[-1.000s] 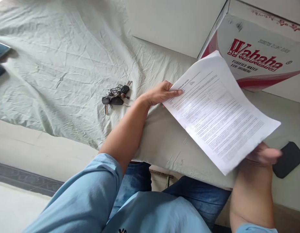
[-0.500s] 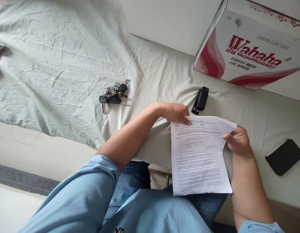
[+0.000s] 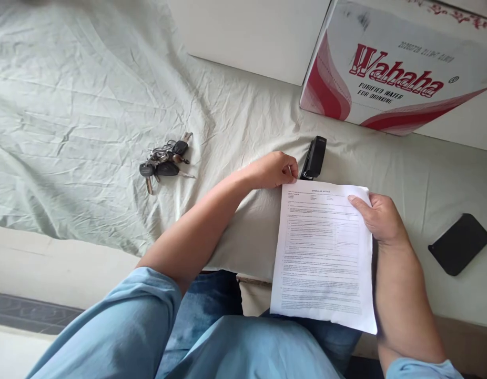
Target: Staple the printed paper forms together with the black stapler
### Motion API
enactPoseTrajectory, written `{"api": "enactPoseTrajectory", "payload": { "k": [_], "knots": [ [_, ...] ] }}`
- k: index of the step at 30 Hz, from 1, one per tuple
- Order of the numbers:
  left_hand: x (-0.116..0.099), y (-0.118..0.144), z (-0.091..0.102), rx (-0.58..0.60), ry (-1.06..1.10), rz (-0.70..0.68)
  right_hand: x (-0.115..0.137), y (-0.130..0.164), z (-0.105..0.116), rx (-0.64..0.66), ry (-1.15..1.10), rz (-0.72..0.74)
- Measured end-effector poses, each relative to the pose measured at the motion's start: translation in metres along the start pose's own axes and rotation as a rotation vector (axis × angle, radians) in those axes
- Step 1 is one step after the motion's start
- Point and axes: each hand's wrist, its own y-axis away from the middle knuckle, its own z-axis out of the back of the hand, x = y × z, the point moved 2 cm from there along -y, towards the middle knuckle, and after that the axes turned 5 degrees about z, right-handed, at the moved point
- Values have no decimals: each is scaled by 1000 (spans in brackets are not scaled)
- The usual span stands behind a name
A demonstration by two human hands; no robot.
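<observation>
The right hand (image 3: pixel 385 218) grips the printed paper (image 3: pixel 322 252) by its upper right edge, thumb on top. The left hand (image 3: pixel 273 169) curls its fingers at the upper left corner; whether it pinches the paper is unclear. The paper's lower part reaches past the table edge over the lap. A black stapler (image 3: pixel 315 158) crowds the top edge, close to the left fingers. Keys (image 3: pixel 166 162) lie left, a flat black object (image 3: pixel 460 243) right, and a Wahaha carton (image 3: pixel 397 113) stands behind on the cloth (image 3: pixel 243 121).

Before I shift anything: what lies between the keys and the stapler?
From the keys: wrinkled cloth, then the left hand, close beside the stapler, as the head view shows.
</observation>
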Motion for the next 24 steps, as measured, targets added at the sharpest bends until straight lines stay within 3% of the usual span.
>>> {"api": "enactPoseTrajectory", "payload": {
  "k": [7, 11, 14, 16, 19, 24],
  "knots": [
    [4, -4, -11, -263, -59, -115, -12, -5, 6, -104, 41, -36],
    [13, -8, -16, -400, -116, -323, -14, -6, 8, -129, 29, -45],
    [20, -12, -19, -388, -157, -537, -10, -6, 7, -135, 15, -76],
    [24, -14, -19, -356, -175, -585, -8, -6, 7, -124, 4, -89],
    [23, -13, -19, -321, -184, -512, -5, -7, 8, -113, -16, -87],
    [9, -6, -20, -275, -85, -264, 2, -6, 4, -126, -83, -31]
  ]
}}
